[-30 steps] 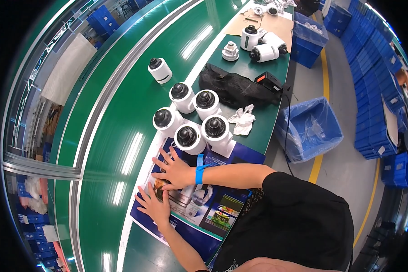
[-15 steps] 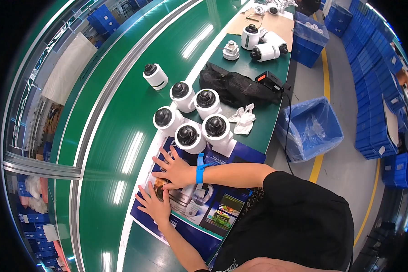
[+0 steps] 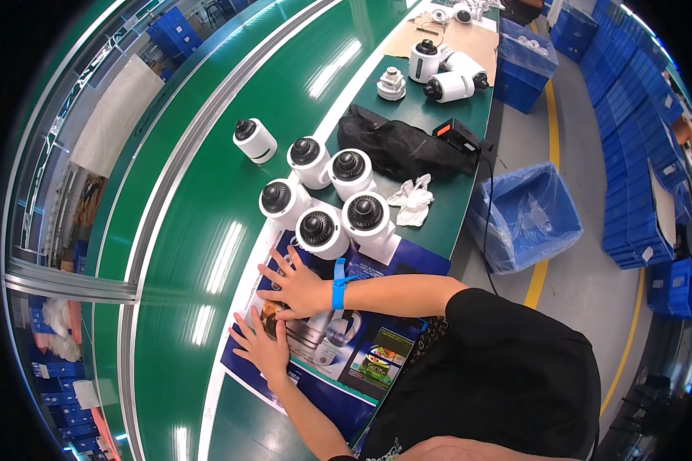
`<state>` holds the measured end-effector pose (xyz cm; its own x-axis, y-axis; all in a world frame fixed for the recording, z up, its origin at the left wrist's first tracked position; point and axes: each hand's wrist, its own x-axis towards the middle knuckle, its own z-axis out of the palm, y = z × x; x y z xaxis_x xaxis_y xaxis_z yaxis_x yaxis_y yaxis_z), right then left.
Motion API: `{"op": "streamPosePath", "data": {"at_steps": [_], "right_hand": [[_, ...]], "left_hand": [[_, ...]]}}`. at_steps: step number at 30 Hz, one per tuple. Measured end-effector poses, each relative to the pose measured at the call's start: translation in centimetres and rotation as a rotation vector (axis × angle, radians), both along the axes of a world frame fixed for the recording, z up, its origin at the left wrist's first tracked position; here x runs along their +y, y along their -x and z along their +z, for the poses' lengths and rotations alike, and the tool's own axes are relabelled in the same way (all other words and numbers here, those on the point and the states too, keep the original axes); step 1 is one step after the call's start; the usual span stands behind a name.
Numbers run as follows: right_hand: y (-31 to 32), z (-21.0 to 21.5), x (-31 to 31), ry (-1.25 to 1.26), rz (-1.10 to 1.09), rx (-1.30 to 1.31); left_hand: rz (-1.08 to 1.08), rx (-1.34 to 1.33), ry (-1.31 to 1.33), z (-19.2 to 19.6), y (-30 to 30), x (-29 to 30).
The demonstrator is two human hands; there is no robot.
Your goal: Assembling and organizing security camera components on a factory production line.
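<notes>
Both hands lie flat, fingers spread, gripping nothing: the left hand [image 3: 261,347] and the right hand [image 3: 294,286], which wears a blue wristband [image 3: 338,284], press side by side on a printed blue sheet [image 3: 377,357]. The sheet lies on the green bench [image 3: 430,223] at its near end; its left edge meets the pale strip beside the belt [image 3: 200,230], and its right corner reaches the bench's outer edge. Just beyond the fingertips stand five white dome cameras [image 3: 317,230] in a tight cluster, the nearest two touching the sheet's far edge, so little room is left ahead of the hands. A sixth camera [image 3: 254,140] sits alone on the belt, apart from the cluster, with open green belt all round it. Right of the cluster lie one crumpled white cloth [image 3: 413,201] and one black mesh bag [image 3: 400,146]. Farther along are two more cameras [image 3: 447,77] on cardboard. One blue bin [image 3: 527,215] stands on the floor by the bench.
</notes>
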<state>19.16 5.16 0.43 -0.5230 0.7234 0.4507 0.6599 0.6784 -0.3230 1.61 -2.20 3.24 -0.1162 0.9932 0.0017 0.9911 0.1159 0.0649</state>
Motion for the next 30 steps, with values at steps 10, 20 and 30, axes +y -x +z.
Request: {"op": "streamPosePath", "data": {"at_steps": [10,20,30], "right_hand": [[-0.06,-0.03,0.02,0.000,-0.008,-0.002],[-0.13,0.16,0.03,0.058,0.013,-0.056],[-0.15,0.37,0.00,0.040,0.004,-0.049]], "left_hand": [[-0.004,-0.007,-0.009,-0.13,-0.08,0.07],[-0.005,0.003,-0.014,-0.16,-0.06,0.09],[-0.006,0.002,-0.012,-0.24,0.05,0.09]]}}
